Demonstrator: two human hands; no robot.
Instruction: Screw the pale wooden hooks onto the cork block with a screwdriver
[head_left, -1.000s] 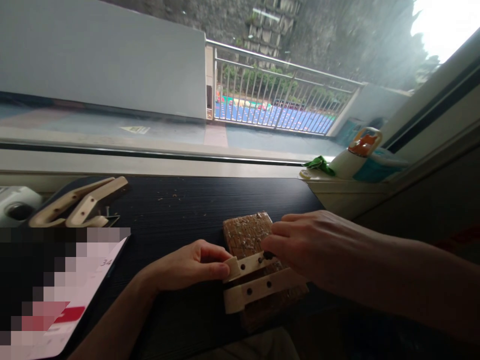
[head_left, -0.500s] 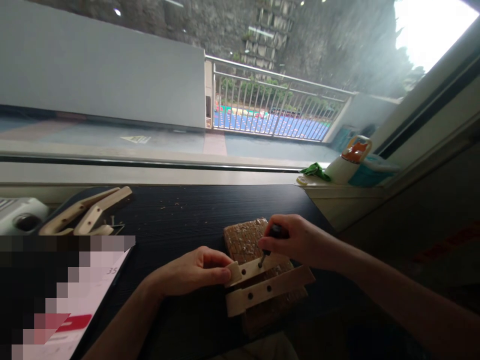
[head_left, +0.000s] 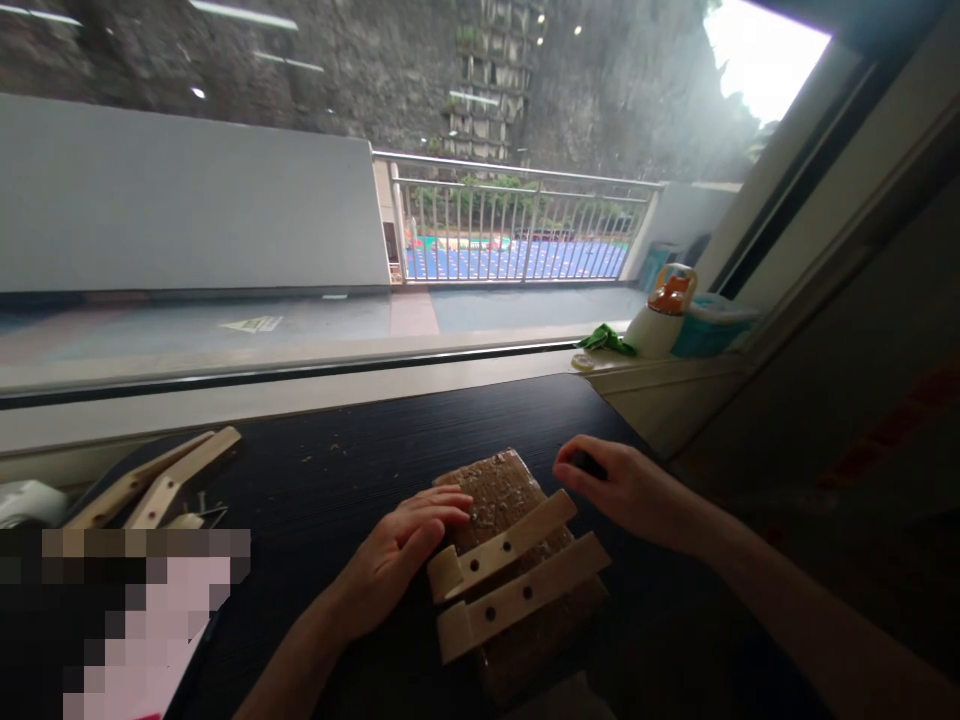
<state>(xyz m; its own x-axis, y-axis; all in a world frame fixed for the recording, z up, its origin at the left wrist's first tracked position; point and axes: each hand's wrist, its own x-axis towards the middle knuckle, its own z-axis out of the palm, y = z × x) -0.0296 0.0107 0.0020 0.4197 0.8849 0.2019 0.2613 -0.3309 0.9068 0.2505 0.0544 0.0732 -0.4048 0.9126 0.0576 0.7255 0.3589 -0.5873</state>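
Observation:
Two pale wooden pieces lie side by side across a rough brown block wrapped in clear film. The farther wooden piece and the nearer wooden piece each have two dark holes and a thicker left end. My left hand rests with its fingers stretched at the block's left edge, beside the farther piece's thick end. Off the right of the block, my right hand is closed round the black handle of a screwdriver; its tip is hidden.
More bent wooden pieces with holes lie at the left, with screws nearby. Wood crumbs dot the dark table. A white bottle, green cloth and teal container stand on the sill. A blurred-out patch covers the lower left.
My right hand has lifted the screwdriver out of the farther piece's hole and moved right. My left hand has let go of that piece's end, its fingers now spread by the block.

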